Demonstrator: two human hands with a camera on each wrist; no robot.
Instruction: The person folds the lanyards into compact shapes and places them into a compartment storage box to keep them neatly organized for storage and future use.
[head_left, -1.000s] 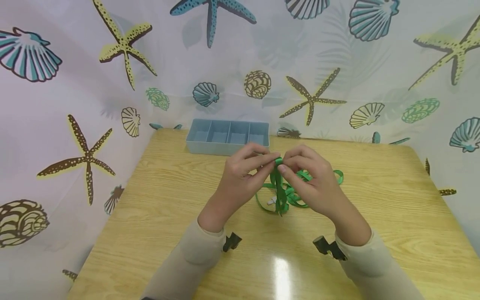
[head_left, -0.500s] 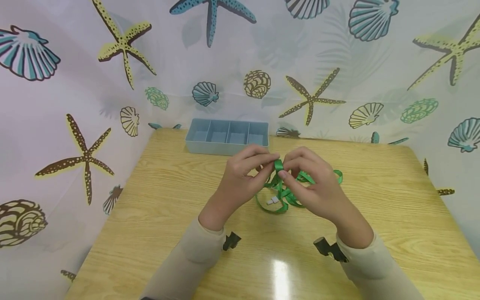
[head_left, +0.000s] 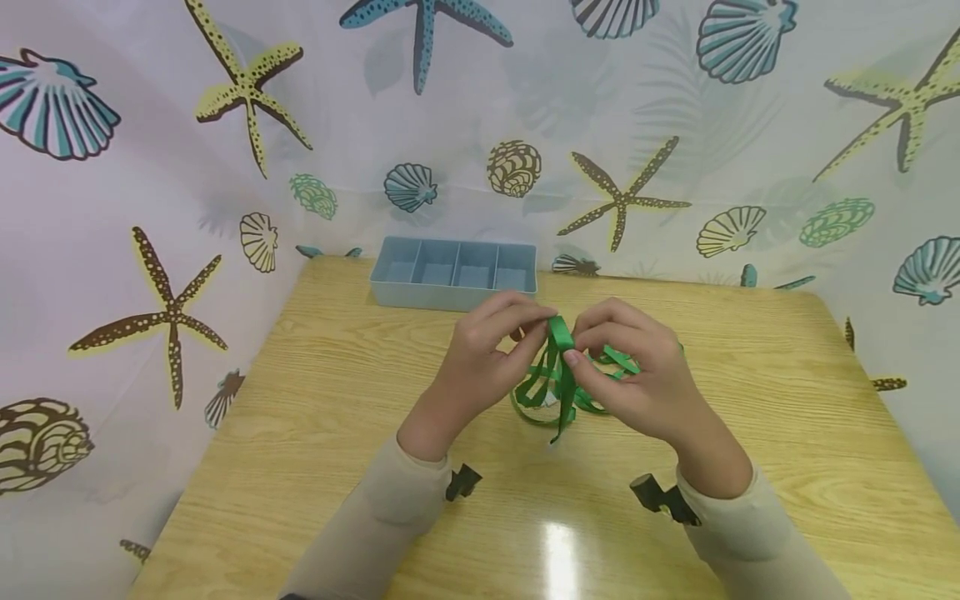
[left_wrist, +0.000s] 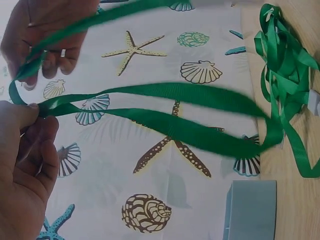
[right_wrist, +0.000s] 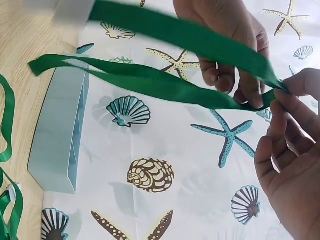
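A green ribbon [head_left: 560, 333] is held up over the table between the two hands. The left hand [head_left: 491, 354] pinches it between thumb and fingertips from the left. From the other side, the right hand [head_left: 633, 362] pinches it with thumb and forefinger, close to the left fingertips. A long narrow loop of ribbon [left_wrist: 175, 95] hangs from the left fingers in the left wrist view. Another strand [right_wrist: 180, 35] runs down from the right fingers and meets a blurred white piece [right_wrist: 75, 11] in the right wrist view.
More green ribbon [head_left: 618, 360] lies in loose coils on the table [head_left: 337, 400], partly behind the right hand. A small white piece [left_wrist: 314, 102] sits among the coils. Behind the hands stands a blue-grey divided box [head_left: 453, 296], before a shell-patterned cloth [head_left: 465, 117].
The right hand has shifted slightly right and toward the person, its fingertips drawing a little away from the left ones. More ribbon shows between them, and the hanging strands have swung and spread.
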